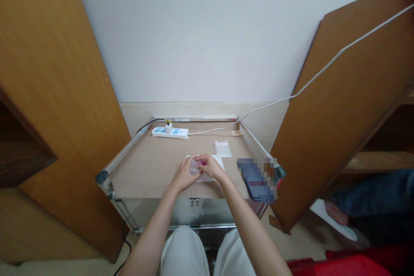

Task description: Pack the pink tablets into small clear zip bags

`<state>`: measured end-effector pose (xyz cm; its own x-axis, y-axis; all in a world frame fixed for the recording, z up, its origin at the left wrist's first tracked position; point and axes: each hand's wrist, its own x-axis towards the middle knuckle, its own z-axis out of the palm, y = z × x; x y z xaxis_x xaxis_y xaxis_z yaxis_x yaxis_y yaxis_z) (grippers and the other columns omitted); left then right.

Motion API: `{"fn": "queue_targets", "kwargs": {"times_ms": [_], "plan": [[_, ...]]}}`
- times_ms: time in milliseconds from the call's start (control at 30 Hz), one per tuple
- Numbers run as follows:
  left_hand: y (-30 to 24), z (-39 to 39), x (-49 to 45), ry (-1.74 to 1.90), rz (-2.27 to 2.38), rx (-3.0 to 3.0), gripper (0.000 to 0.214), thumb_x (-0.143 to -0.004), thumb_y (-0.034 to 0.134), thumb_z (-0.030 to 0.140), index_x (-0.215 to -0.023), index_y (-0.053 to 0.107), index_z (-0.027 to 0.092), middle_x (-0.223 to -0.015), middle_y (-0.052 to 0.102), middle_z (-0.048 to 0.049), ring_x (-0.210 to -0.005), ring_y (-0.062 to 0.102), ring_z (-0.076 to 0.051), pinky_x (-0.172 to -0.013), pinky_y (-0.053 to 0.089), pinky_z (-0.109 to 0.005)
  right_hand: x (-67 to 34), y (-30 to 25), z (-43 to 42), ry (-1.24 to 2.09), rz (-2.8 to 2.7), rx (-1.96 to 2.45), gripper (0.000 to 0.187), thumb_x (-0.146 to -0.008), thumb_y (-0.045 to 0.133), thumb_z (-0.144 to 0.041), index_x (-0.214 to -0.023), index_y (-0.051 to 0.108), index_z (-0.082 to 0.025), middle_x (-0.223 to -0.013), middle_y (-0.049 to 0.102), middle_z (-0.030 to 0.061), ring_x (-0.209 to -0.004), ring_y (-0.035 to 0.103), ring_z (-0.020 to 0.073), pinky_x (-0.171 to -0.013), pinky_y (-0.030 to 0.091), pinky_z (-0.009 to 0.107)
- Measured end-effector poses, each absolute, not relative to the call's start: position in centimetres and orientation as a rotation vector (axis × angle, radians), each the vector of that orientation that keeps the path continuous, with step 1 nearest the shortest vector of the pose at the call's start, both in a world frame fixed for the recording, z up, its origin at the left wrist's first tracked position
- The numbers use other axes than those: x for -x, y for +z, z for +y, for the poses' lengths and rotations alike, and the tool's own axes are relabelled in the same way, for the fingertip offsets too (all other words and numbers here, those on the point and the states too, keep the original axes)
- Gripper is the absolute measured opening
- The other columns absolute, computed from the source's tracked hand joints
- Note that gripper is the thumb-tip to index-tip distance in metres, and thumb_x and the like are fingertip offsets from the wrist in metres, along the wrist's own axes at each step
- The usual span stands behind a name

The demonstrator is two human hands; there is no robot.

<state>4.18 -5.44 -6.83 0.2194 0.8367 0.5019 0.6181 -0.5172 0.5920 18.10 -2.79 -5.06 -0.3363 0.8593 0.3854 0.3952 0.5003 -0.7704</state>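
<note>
Clear plastic item (194, 167), with something pink beside it, is pinched between the fingers (192, 160) of the left hand (184, 175) and right hand (211, 168), their tips pressed close together. Beneath them, a white sheet (217, 163) lies on the cardboard-covered table (145, 173). A small clear bag (223, 149) rests at 1 o'clock, a white power strip (170, 132) at 11 o'clock, and a blurred, unreadable object (257, 180) at 3 o'clock.

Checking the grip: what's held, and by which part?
The left hand and right hand hold a small clear item by its sides; the fingers hide its exact shape.
</note>
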Motion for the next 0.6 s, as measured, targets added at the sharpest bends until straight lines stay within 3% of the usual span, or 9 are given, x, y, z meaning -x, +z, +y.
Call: {"fn": "queue_targets", "kwargs": {"times_ms": [167,367,600], "plan": [[-6.8,-5.4,-4.0,1.159,1.422,-2.204,0.044,-0.069,0.051,0.039,-0.108,0.039,0.022,-0.106,0.049,-0.0042,-0.100,0.045,-0.017,-0.087,0.035,-0.033,-19.8,-4.4,-2.4,0.702,-1.779,1.158,0.020,-0.072,0.044,-0.017,-0.082,0.062,-0.015,-0.085,0.063,0.0051,-0.077,0.058,0.0143,-0.070,0.043,0.026],[-6.8,-5.3,-4.0,1.135,1.486,-2.088,0.044,-0.070,0.048,0.044,-0.105,0.039,0.019,-0.103,0.049,-0.0069,-0.099,0.045,-0.017,-0.086,0.035,-0.033,-22.5,-4.6,-2.6,0.263,-1.956,1.713,0.012,-0.065,0.054,-0.019,-0.070,0.064,-0.016,-0.083,0.063,0.0097,-0.084,0.055,0.0202,-0.074,0.038,0.027],[-7.0,-5.3,-4.0,1.156,1.435,-2.042,0.046,-0.071,0.047,0.046,-0.106,0.037,0.018,-0.105,0.048,-0.0083,-0.101,0.045,-0.018,-0.087,0.034,-0.034,-22.5,-6.2,-3.0,0.168,-2.065,1.885,0.017,-0.067,0.049,-0.014,-0.073,0.065,-0.017,-0.082,0.063,0.0118,-0.081,0.055,0.0227,-0.067,0.037,0.028]]}}
